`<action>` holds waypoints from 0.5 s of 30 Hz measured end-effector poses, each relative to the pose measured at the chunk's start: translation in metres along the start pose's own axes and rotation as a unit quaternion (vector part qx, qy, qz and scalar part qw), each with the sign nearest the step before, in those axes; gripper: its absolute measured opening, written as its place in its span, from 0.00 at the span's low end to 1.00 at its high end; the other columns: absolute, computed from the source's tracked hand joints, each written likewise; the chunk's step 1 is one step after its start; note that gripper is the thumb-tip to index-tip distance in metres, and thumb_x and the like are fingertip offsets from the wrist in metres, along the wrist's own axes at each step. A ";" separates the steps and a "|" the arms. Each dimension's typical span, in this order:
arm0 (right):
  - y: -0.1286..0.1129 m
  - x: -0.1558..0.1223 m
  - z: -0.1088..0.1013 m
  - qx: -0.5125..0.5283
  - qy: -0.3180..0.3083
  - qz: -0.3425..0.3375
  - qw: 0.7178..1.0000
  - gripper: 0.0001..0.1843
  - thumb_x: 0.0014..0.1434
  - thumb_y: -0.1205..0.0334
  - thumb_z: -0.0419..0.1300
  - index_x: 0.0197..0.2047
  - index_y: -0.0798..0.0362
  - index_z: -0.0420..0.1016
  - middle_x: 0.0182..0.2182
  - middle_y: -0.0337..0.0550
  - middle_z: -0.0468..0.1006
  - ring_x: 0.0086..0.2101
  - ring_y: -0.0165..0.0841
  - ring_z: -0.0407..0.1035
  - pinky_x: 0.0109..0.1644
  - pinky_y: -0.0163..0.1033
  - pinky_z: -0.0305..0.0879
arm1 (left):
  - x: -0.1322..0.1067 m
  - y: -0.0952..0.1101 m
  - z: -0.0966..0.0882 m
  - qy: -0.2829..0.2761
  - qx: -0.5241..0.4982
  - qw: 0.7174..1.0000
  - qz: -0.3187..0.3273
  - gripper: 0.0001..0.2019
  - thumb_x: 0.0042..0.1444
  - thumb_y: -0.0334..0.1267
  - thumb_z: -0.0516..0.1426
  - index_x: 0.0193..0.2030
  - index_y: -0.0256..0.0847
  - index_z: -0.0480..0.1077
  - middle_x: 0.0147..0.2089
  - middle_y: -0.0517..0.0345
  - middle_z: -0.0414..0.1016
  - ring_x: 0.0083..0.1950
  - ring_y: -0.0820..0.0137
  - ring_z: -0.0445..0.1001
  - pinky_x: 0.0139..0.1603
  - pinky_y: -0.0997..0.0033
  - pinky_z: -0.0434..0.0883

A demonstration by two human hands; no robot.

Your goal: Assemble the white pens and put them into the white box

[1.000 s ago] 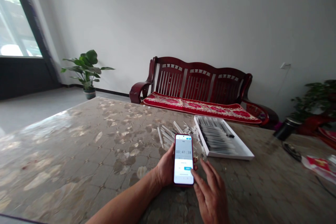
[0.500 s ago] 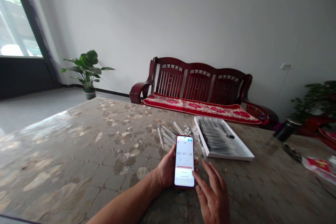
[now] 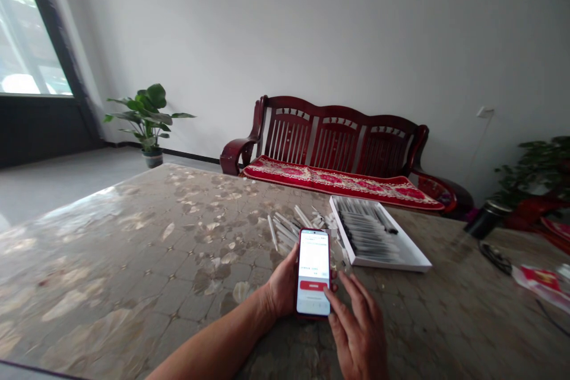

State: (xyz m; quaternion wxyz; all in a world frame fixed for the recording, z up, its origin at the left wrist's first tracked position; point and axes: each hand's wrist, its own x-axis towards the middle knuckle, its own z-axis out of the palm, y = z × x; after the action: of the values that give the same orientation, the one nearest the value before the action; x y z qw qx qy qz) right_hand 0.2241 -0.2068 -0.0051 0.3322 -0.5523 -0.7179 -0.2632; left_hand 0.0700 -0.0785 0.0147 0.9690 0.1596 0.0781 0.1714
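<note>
A smartphone [image 3: 313,267] with a red case and a lit screen is held upright by my left hand [image 3: 284,285], whose fingers wrap behind it. The screen shows a white page with a red bar across its lower part. My right hand [image 3: 360,326] is beside the phone's lower right edge, fingers spread, with the index fingertip at the screen near the red bar. Whether that fingertip touches the glass I cannot tell. Behind the phone lie several loose white pen-like tubes [image 3: 285,227]. To their right, a shallow white box [image 3: 412,258] holds rows of clear, dark-ended pens [image 3: 367,231].
The patterned table [image 3: 133,273] spreads out under my arms. Toward its right side stand a black cylinder [image 3: 487,218], a dark cable [image 3: 496,258] and a red-and-white packet [image 3: 541,285]. Beyond the table is a dark red wooden bench [image 3: 333,136]; a potted plant [image 3: 151,113] stands at left.
On the phone's screen, a large timer display has given way to a white page with a solid red bar. My right hand has shifted slightly left; my left hand holds still.
</note>
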 end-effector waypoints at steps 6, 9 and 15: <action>0.000 -0.002 0.005 -0.010 -0.013 -0.004 1.000 0.21 0.67 0.57 0.52 0.62 0.41 0.69 0.66 0.44 0.60 0.62 0.47 0.57 0.59 0.54 0.61 | 0.001 0.000 -0.004 -0.003 0.004 1.000 -0.003 0.40 0.56 0.68 0.48 0.54 0.31 0.73 0.47 0.39 0.81 0.46 0.52 0.79 0.57 0.53 0.63; 0.000 -0.003 0.004 -0.012 -0.015 -0.004 1.000 0.21 0.67 0.57 0.52 0.62 0.42 0.69 0.66 0.44 0.60 0.63 0.47 0.57 0.59 0.54 0.61 | 0.002 0.000 -0.006 -0.006 0.004 1.000 -0.007 0.41 0.56 0.68 0.47 0.57 0.30 0.71 0.46 0.38 0.81 0.45 0.52 0.79 0.58 0.52 0.62; -0.001 -0.002 0.004 -0.019 -0.019 -0.002 1.000 0.21 0.67 0.57 0.52 0.62 0.42 0.69 0.66 0.44 0.61 0.62 0.47 0.58 0.59 0.54 0.62 | 0.002 -0.001 -0.007 -0.013 -0.002 1.000 -0.005 0.41 0.56 0.68 0.48 0.58 0.29 0.70 0.47 0.38 0.81 0.45 0.52 0.79 0.58 0.52 0.62</action>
State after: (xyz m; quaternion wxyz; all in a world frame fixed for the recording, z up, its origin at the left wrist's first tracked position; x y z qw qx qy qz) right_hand 0.2224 -0.2054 -0.0089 0.3077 -0.5619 -0.7198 -0.2673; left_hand 0.0710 -0.0763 0.0078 0.9711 0.1595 0.0655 0.1649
